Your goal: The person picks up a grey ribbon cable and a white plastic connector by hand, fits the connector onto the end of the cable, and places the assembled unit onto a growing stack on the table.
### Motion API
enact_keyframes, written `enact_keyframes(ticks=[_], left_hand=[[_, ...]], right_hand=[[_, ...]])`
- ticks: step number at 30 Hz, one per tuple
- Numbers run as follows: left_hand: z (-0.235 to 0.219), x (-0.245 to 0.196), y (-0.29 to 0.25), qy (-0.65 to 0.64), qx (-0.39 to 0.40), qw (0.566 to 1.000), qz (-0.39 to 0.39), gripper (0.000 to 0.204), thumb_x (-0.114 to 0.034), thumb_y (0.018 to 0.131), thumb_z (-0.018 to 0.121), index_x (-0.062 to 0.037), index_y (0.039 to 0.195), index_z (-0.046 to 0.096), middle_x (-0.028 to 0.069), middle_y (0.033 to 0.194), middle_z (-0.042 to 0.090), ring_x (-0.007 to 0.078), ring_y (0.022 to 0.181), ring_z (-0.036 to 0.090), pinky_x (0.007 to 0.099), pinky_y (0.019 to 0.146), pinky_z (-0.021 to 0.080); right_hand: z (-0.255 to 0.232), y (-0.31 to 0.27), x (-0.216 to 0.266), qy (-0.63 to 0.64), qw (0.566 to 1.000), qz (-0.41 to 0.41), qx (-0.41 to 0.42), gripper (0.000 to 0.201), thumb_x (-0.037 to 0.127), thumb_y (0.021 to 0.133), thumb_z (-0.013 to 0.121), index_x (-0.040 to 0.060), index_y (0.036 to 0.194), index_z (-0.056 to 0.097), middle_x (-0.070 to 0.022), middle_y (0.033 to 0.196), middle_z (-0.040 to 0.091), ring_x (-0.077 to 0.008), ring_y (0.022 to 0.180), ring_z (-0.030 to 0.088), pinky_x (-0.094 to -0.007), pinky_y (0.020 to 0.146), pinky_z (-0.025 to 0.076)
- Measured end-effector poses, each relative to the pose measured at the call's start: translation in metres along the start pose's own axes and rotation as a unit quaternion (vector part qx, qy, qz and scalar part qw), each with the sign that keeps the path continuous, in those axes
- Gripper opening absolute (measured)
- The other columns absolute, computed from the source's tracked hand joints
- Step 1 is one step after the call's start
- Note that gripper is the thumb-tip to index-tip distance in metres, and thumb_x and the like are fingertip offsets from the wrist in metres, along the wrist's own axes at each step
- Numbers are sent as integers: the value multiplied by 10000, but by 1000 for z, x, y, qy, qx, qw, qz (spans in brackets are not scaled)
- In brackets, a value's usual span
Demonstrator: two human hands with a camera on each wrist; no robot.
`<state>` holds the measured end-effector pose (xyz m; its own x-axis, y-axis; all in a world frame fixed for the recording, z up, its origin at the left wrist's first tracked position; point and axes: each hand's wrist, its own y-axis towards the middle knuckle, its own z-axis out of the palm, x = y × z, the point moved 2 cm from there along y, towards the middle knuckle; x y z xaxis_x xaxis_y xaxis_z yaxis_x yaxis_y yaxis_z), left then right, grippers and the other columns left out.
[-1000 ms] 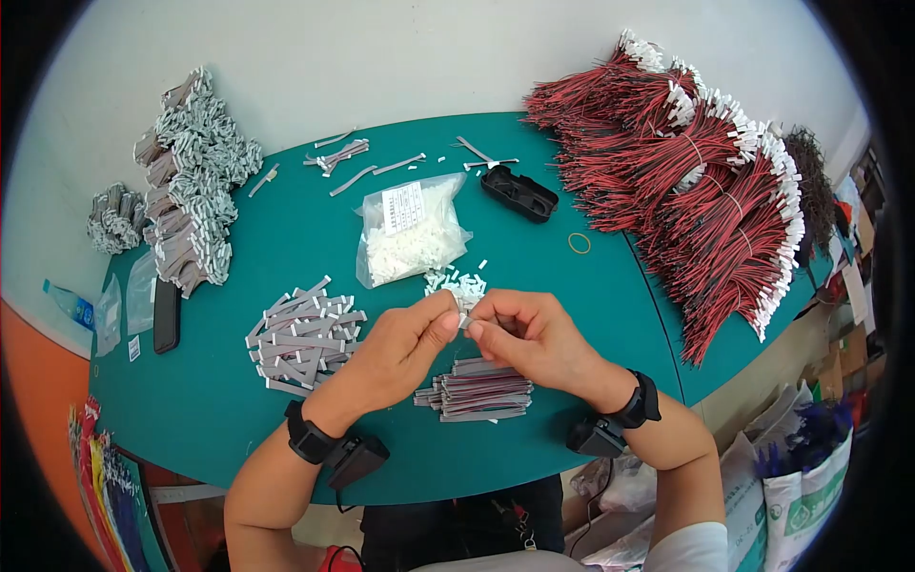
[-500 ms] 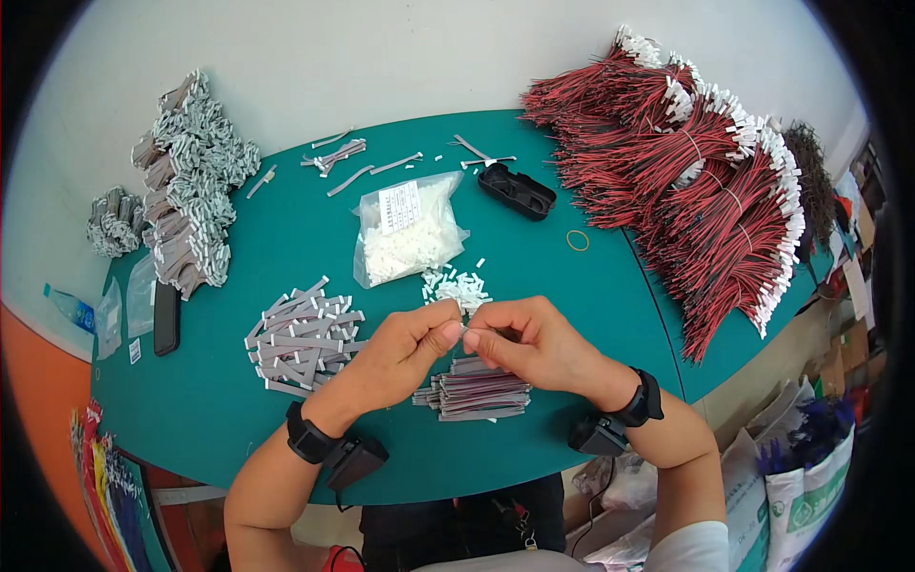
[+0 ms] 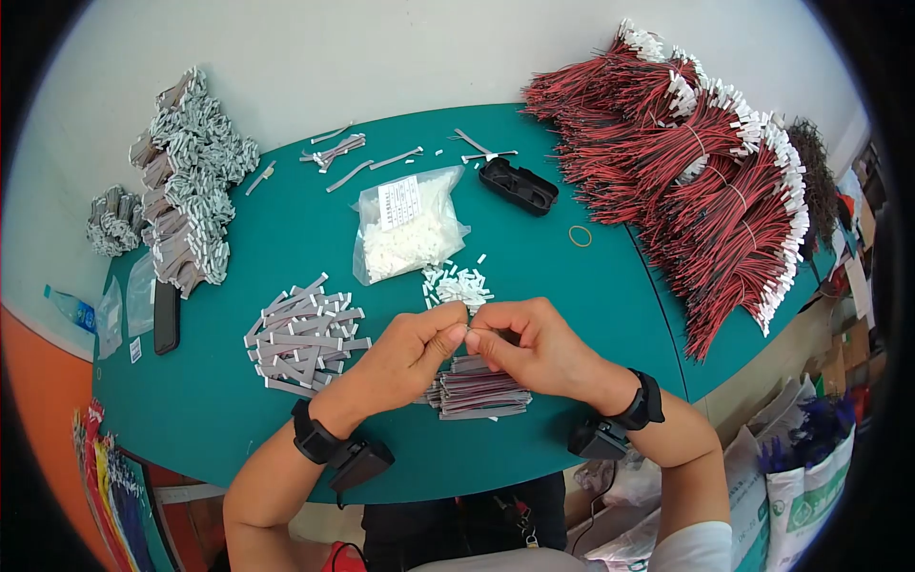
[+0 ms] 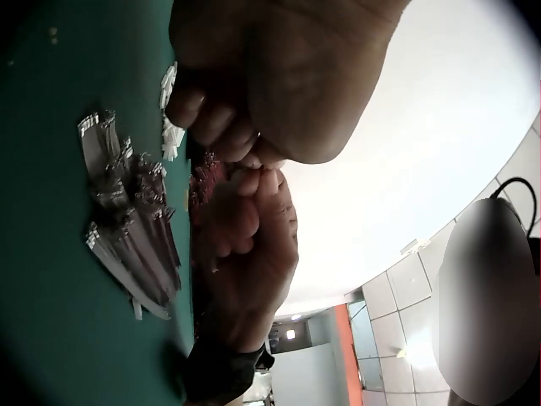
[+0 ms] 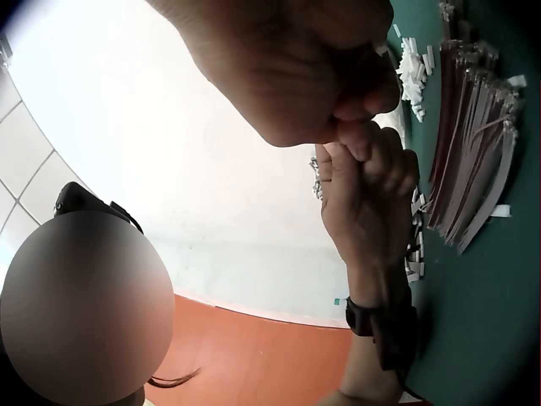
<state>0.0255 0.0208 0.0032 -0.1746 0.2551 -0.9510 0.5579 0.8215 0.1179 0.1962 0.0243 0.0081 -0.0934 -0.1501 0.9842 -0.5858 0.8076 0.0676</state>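
Both hands meet fingertip to fingertip over the table, between a heap of loose white connector housings (image 3: pixel 457 284) and a stack of grey ribbon cables (image 3: pixel 484 393). My left hand (image 3: pixel 408 355) has its thumb and curled index finger pinching a small white connector, now mostly covered by the fingertips. From the other side, the thumb and index finger of my right hand (image 3: pixel 541 348) pinch the same small piece. In the left wrist view the ribbon cable stack (image 4: pixel 131 216) lies below the hands. I cannot tell how the connector sits on its cable.
White-ended ribbon cables (image 3: pixel 303 336) lie scattered to the left. Behind the hands stands a clear bag of white housings (image 3: pixel 412 234), near a black case (image 3: pixel 518 187). Red-and-black wire bundles (image 3: pixel 691 181) fill the right side; grey cable bundles (image 3: pixel 195 181) and a black phone (image 3: pixel 167 316) are left.
The white connector showed between the fingertips a second ago and is now mostly hidden. The left hand has shifted slightly right, closer against the right fingertips.
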Motion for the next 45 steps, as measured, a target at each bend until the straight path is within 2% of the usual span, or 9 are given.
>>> enact_keyframes(ticks=[4,16,22,26,32,33,40,43,45], left_hand=[[-7,1,2,-92,34,995,-28,350,-337,976,419,-67,754,416,-33,663,354,67,607,304,226,536,286],[-3,-6,2,-103,-54,993,5,164,-163,903,586,-48,846,484,-19,729,486,42,684,458,200,601,358],[-33,-23,-1,-74,-151,986,17,155,-185,911,570,-74,840,487,-61,632,445,15,560,365,184,497,266],[-58,-32,-13,-14,-218,975,41,170,-211,911,565,-85,828,487,-79,599,412,1,522,318,184,466,214],[-90,-19,-63,94,-256,961,-41,173,-168,914,543,-65,788,483,-77,615,417,1,552,313,197,496,228],[-95,-11,-73,109,-258,959,-51,180,-178,914,546,-68,787,483,-77,607,418,2,540,311,198,487,226],[-105,-2,-104,298,-310,892,-142,105,-119,859,605,-24,862,560,-32,499,374,49,468,326,252,443,266],[-98,-23,-91,344,-354,862,-117,129,-120,838,628,-29,922,593,-4,480,377,72,456,344,267,440,283],[-92,-33,-76,315,-325,888,-79,133,-103,847,623,-24,949,591,-39,529,397,39,488,334,238,446,256]], right_hand=[[-2,2,11,47,998,35,21,195,144,914,546,-1,784,561,28,604,473,-36,561,406,-209,493,338],[-7,5,9,12,996,67,50,186,153,911,549,12,797,593,26,607,520,-18,536,422,-204,466,338],[-25,11,4,47,998,37,-8,164,171,905,572,19,854,605,16,634,547,-29,517,450,-199,453,352],[-26,9,12,38,997,28,-67,136,165,888,596,30,903,606,17,643,552,-35,523,454,-202,462,357],[-17,4,1,-180,981,-34,60,83,125,802,662,50,825,635,-40,655,590,-114,550,517,-275,508,400],[-15,1,8,-202,976,8,80,93,137,777,675,52,786,638,-63,672,604,-169,584,553,-309,540,417],[-13,0,6,-259,959,8,116,122,166,779,670,48,792,641,-82,691,624,-212,626,584,-331,557,425],[-12,1,6,-251,960,10,123,125,165,782,669,44,792,641,-88,685,622,-215,621,586,-328,556,425],[-11,1,5,-243,960,8,137,122,159,786,665,40,795,640,-91,679,620,-219,618,587,-327,558,426]])
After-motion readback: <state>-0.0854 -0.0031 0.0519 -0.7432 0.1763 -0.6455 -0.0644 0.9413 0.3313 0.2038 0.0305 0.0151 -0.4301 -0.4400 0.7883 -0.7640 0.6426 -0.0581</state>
